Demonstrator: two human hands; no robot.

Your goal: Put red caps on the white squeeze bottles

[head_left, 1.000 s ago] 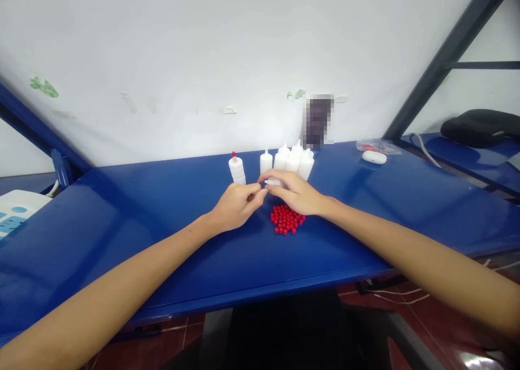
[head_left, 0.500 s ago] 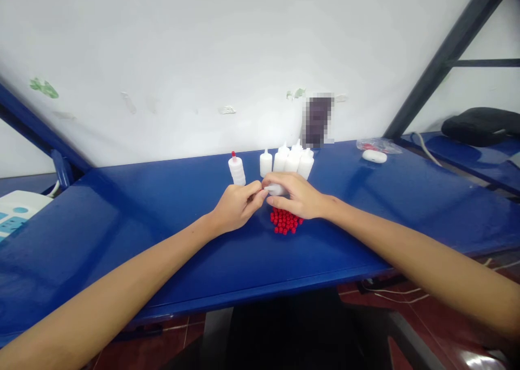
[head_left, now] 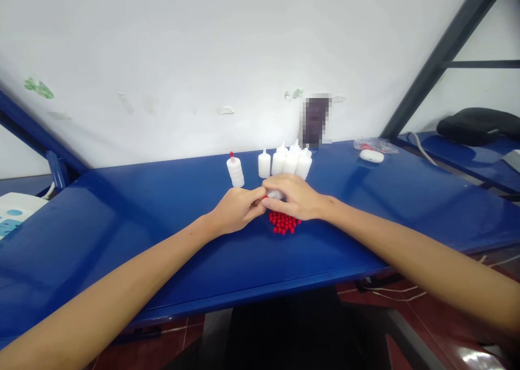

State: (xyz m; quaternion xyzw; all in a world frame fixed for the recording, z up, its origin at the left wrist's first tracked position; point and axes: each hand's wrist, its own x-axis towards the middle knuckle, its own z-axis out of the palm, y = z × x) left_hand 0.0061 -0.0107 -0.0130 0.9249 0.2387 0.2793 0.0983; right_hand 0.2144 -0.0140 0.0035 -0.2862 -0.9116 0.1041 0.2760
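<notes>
In front of me my right hand (head_left: 298,196) is wrapped round a white squeeze bottle (head_left: 276,194) tipped on its side, its nozzle end to the left. My left hand (head_left: 238,207) is closed in a pinch at that end. A bit of red cap (head_left: 265,197) shows between the fingertips of both hands, at the nozzle. Just below my right hand lies a heap of small red caps (head_left: 283,224). Several uncapped white bottles (head_left: 289,158) stand upright behind my right hand. Further left is an upright bottle (head_left: 235,172) with a red cap on its tip.
The blue table (head_left: 162,196) meets a white wall at the back. On the right lie a white rounded case (head_left: 371,156) and a clear plastic bag (head_left: 379,144) with red bits inside. A white device (head_left: 18,210) with blue markings is at the far left.
The bottle in my right hand has tilted, and its nozzle has come against my left fingers. Red now shows between the fingertips. The view has shifted slightly.
</notes>
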